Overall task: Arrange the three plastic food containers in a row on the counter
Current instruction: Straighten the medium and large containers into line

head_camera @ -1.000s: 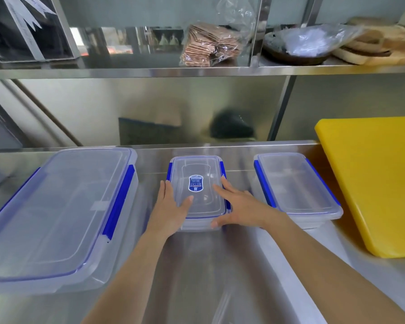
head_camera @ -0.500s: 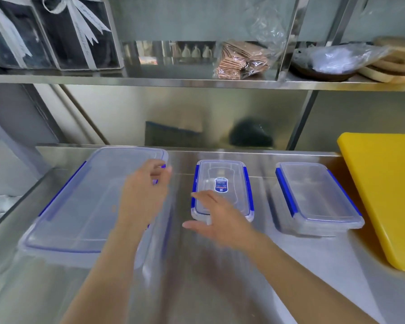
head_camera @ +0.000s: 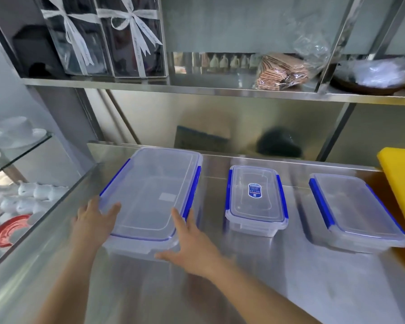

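Both hands have left the small box (head_camera: 256, 198) for the large box (head_camera: 150, 197). Left hand (head_camera: 92, 220) and right hand (head_camera: 192, 242): each grip apart, flat against near corners. Push evenly along the bench (head_camera: 267, 288), keeping edges parallel.

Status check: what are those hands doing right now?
Left hand and right hand open, flanking large container. Three containers roughly in row. Nothing in the way.

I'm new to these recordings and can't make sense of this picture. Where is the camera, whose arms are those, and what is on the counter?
The camera sits on a person's head, looking down at their own bare arms. On the steel counter three lidded clear containers stand in a row: a large container, a small labelled container and a medium container. The left hand and right hand are open, pressed against the large one's near corners. Nothing is lifted. A yellow board lies at the right.
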`<control>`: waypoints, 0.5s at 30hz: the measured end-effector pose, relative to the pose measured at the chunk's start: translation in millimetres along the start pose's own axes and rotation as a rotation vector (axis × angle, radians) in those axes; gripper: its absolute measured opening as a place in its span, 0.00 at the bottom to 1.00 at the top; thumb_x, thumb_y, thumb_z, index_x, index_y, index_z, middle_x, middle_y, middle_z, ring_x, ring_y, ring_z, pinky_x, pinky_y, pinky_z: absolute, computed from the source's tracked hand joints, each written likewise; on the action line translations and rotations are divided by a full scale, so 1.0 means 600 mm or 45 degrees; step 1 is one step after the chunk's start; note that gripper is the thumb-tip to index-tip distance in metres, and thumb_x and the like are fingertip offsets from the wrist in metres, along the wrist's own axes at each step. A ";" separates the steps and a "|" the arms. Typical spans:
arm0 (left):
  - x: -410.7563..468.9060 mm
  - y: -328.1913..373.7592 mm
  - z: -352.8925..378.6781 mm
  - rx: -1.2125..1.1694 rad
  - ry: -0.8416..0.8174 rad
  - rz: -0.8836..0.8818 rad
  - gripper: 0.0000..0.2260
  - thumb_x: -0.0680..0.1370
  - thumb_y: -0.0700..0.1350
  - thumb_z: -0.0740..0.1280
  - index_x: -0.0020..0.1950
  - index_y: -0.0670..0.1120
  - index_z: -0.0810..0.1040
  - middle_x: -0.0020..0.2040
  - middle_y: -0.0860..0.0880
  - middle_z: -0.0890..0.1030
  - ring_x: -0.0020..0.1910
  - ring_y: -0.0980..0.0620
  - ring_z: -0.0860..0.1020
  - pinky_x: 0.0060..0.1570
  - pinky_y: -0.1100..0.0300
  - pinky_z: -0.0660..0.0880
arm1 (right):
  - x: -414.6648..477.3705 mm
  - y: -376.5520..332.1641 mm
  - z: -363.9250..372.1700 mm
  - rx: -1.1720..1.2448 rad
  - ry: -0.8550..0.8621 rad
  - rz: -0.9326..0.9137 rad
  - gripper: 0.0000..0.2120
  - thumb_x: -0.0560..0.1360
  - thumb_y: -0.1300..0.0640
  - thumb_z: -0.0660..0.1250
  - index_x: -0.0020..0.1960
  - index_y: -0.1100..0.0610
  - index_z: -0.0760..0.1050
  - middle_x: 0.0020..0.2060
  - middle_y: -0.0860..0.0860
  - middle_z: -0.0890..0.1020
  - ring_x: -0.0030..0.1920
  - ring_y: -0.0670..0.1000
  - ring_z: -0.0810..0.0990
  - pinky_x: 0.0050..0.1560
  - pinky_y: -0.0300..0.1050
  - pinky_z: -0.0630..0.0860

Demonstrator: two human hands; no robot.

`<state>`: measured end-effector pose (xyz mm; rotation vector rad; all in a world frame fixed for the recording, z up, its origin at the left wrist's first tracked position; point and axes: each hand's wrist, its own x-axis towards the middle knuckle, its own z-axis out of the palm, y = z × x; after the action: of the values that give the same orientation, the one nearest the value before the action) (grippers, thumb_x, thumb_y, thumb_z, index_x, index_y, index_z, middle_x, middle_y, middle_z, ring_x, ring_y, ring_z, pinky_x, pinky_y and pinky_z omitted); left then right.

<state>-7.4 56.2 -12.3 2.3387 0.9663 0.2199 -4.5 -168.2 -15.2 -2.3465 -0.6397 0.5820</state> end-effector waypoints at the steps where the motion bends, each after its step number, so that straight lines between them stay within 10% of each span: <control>1: -0.001 0.000 0.001 0.004 0.020 0.006 0.27 0.75 0.55 0.65 0.70 0.44 0.67 0.67 0.34 0.70 0.67 0.34 0.67 0.68 0.43 0.62 | 0.001 -0.001 0.001 -0.011 0.023 -0.002 0.46 0.72 0.38 0.66 0.76 0.43 0.37 0.77 0.55 0.38 0.74 0.60 0.60 0.70 0.51 0.62; 15: 0.011 -0.006 -0.002 -0.062 0.010 0.016 0.28 0.76 0.55 0.64 0.72 0.44 0.64 0.69 0.34 0.67 0.70 0.34 0.63 0.71 0.43 0.58 | 0.016 -0.007 0.003 -0.159 0.011 -0.011 0.45 0.72 0.36 0.64 0.76 0.45 0.38 0.77 0.58 0.40 0.72 0.62 0.65 0.65 0.56 0.69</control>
<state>-5.1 63.7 -13.8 2.3017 0.9400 0.2556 0.9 -158.6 -16.0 -2.4593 -0.7004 0.5420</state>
